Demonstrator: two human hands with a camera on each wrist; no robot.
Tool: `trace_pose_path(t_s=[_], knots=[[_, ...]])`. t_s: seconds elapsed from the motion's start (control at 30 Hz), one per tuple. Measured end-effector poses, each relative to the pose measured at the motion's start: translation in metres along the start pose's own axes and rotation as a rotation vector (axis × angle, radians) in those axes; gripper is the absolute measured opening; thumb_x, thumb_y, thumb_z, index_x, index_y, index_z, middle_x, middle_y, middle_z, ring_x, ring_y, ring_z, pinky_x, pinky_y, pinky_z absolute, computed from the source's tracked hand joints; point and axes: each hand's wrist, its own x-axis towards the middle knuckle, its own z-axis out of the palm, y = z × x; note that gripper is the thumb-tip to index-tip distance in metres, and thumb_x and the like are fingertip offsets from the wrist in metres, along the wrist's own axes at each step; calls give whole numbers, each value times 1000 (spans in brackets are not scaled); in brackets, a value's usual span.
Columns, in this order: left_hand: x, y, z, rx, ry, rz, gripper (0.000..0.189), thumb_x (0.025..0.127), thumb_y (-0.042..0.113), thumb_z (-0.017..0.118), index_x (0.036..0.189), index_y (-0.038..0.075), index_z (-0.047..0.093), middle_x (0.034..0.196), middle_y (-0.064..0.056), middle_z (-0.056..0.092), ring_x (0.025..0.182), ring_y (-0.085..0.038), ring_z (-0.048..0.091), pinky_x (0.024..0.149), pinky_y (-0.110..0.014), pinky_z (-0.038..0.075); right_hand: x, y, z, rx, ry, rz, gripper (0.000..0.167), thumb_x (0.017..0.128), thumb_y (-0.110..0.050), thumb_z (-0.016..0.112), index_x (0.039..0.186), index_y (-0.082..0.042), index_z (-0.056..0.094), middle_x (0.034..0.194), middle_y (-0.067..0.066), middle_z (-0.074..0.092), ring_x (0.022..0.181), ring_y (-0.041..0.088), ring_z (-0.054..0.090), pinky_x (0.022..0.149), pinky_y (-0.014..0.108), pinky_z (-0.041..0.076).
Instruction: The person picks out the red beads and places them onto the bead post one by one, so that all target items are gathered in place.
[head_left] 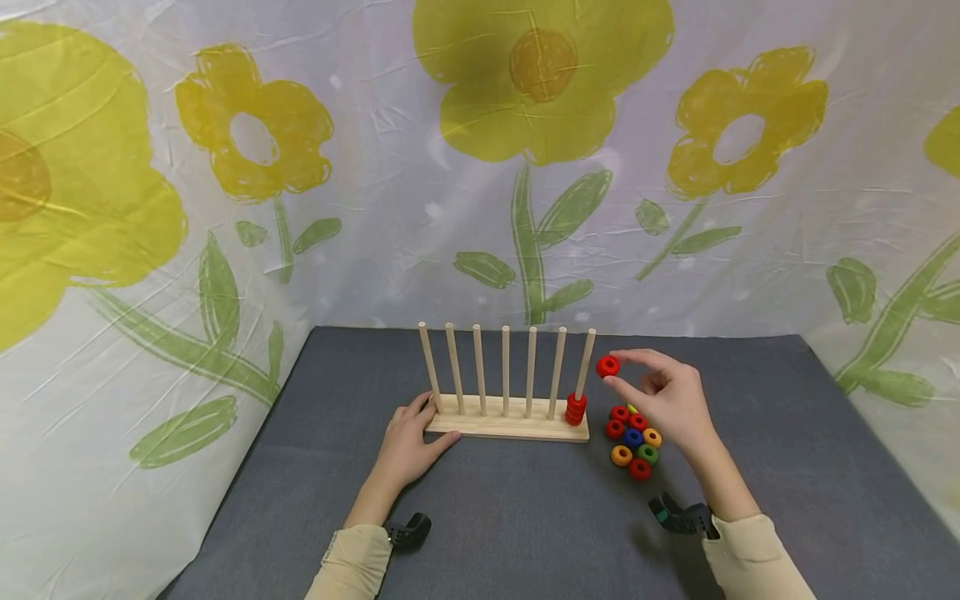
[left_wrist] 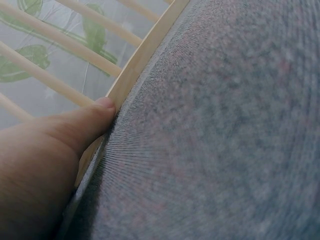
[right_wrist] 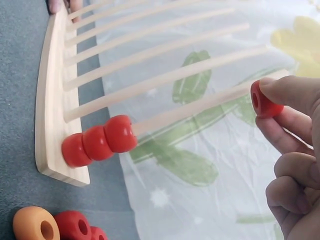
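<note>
Right of the 7-peg wooden stand (head_left: 506,427), 1 red bead (head_left: 603,368) is held in a narrow pinch by the right hand (head_left: 671,402). 3 red beads (head_left: 575,409) are stacked on the rightmost peg (head_left: 587,363). The stand's left end is gripped by the left hand (head_left: 407,447); loose beads (head_left: 633,432) are clustered near its right end.

1. Curtain (head_left: 375,242): pale, creased, hanging behind the worktop (head_left: 510,517) and along its left and right sides.
2. Yellow flowers (head_left: 543,67): pictured across the curtain, with green stems (head_left: 529,250) and leaves (head_left: 573,208).
3. Worktop: dark grey, with a woven texture.
</note>
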Motion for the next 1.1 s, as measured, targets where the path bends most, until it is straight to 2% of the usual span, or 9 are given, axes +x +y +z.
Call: trace_pose_path(t_s=[0.23,0.5,0.8,1.1], knots=[[-1,0,0,5,-4,-4,74,95,43,81,152,3,58,161,-19,48,130,-41,52,108,-61,44,3,-2,-2,-8,-1,-7,33,89,-9,88,120,-15,80,51,-5,37,41,8,26,41,27,26],[0,1,0,5,-5,-11,74,95,43,81,152,3,58,162,-19,48,131,-41,52,108,-61,44,7,-7,-4,1,7,-17,33,89,-9,88,121,-16,81,51,-5,37,41,5,25,41,27,26],[0,1,0,4,-7,-11,74,95,43,81,153,3,58,162,-19,48,130,-41,52,107,-61,44,11,-11,-5,3,6,-9,32,89,-11,88,120,-16,81,49,-4,33,41,12,26,43,28,26],[0,1,0,4,-2,-7,72,95,43,81,151,4,59,161,-19,48,131,-42,52,107,-62,44,16,-16,-4,-7,30,-64,35,85,-4,89,118,-10,81,50,-2,32,44,-2,22,43,25,24]])
